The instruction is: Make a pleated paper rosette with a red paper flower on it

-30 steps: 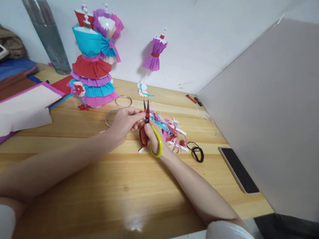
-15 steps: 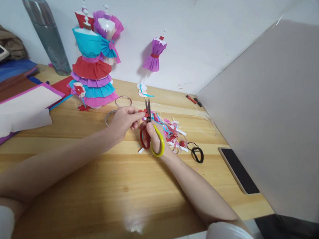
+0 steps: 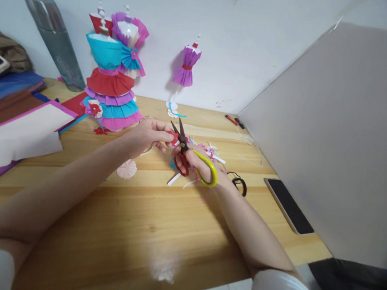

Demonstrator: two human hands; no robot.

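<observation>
My left hand (image 3: 151, 134) pinches a small red paper piece (image 3: 172, 137) between thumb and fingers. The scissors (image 3: 183, 145), with one yellow and one red handle, are in my right hand (image 3: 200, 161), their dark blades parted and pointing up and left beside the red piece. Behind and below my right hand is a heap of colourful paper scraps (image 3: 213, 152), partly hidden. A pale pink pleated disc (image 3: 127, 169) lies on the table below my left wrist.
Mannequins in paper dresses (image 3: 108, 82) and a bottle (image 3: 55, 40) stand at the back left. A small purple-dressed mannequin (image 3: 187, 67) is by the wall. Paper sheets (image 3: 20, 124) lie left; a black band (image 3: 239, 186) and a phone (image 3: 289, 206) lie right.
The scissors and my right hand have shifted slightly right, with the blades wider apart. My left hand has moved a little left and up. The pale pink disc now shows on the table.
</observation>
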